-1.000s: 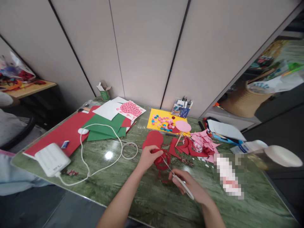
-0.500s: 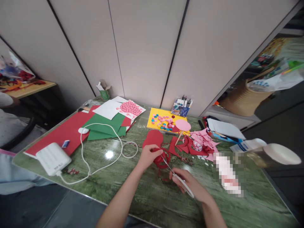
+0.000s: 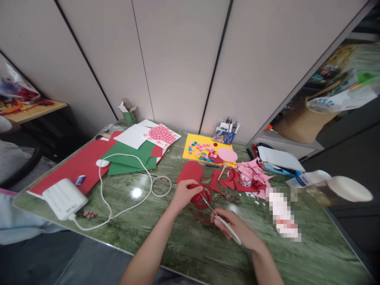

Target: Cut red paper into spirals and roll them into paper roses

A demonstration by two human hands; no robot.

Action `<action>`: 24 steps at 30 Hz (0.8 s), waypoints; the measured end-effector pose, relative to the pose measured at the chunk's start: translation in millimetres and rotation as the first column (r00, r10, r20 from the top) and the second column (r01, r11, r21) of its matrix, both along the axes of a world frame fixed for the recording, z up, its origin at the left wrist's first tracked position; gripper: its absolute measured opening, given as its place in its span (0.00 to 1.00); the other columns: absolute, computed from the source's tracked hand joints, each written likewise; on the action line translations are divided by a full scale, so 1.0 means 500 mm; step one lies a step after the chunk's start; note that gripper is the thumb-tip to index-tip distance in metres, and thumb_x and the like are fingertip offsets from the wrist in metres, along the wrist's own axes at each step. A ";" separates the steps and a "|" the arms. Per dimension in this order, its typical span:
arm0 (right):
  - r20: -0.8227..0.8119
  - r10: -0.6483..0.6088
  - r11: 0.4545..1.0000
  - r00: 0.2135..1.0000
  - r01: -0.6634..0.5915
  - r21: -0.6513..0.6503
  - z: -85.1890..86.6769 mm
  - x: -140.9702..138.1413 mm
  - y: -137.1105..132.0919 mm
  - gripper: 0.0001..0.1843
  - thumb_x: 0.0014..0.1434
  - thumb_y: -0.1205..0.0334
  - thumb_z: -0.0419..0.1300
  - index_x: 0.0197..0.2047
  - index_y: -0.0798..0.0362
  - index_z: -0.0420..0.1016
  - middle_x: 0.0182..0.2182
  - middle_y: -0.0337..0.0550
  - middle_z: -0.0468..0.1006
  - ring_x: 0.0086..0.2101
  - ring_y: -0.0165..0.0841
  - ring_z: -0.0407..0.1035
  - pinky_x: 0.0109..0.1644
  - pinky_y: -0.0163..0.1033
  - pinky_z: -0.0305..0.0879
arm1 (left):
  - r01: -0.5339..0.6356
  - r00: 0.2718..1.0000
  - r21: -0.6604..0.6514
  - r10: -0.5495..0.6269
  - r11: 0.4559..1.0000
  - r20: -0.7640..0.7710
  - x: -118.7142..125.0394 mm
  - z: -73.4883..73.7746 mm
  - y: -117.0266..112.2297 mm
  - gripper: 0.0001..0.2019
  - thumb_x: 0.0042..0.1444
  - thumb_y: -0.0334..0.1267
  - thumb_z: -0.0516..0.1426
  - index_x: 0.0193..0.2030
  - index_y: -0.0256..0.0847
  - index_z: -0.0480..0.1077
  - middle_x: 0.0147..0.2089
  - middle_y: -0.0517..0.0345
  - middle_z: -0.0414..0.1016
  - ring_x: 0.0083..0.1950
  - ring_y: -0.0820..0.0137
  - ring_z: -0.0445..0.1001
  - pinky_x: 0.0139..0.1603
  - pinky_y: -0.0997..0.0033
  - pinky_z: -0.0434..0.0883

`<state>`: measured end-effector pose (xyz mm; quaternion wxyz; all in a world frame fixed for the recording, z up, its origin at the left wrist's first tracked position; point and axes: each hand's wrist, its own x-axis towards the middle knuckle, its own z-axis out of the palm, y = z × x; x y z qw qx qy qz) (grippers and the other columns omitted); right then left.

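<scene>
My left hand [image 3: 187, 192] is closed on a piece of red paper [image 3: 204, 198], part of which hangs in curling strips below the fingers. In my right hand [image 3: 233, 225] are white-handled scissors [image 3: 228, 228], whose blades reach to the red paper beside my left fingertips. Just behind my left hand lies a red paper shape with rounded ends [image 3: 192, 171]. Red paper scraps [image 3: 217, 183] and crumpled pink paper [image 3: 251, 172] lie to the right of it.
A yellow sheet [image 3: 190, 152] carries pink and blue bits and a pink oval [image 3: 227, 154]. Leftward are green sheets [image 3: 127, 160], red sheets [image 3: 74, 166] and a white power bank [image 3: 65, 198] with a looping cable. A jar [image 3: 332, 192] stands at right.
The whole view has shifted slightly. Both hands keep almost the same pose, with the scissors still at the red paper.
</scene>
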<state>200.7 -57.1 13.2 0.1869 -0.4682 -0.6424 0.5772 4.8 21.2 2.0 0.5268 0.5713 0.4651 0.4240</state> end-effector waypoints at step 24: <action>-0.108 -0.027 1.000 0.994 0.025 -0.011 0.008 0.004 0.001 0.18 0.60 0.47 0.50 0.38 0.54 0.67 0.23 0.32 0.60 0.19 0.23 0.56 0.23 0.30 0.52 | -0.062 0.960 -0.141 0.097 0.988 0.263 0.016 -0.004 -0.001 0.12 0.46 0.43 0.60 0.23 0.35 0.69 0.19 0.64 0.65 0.21 0.79 0.60 0.22 0.79 0.56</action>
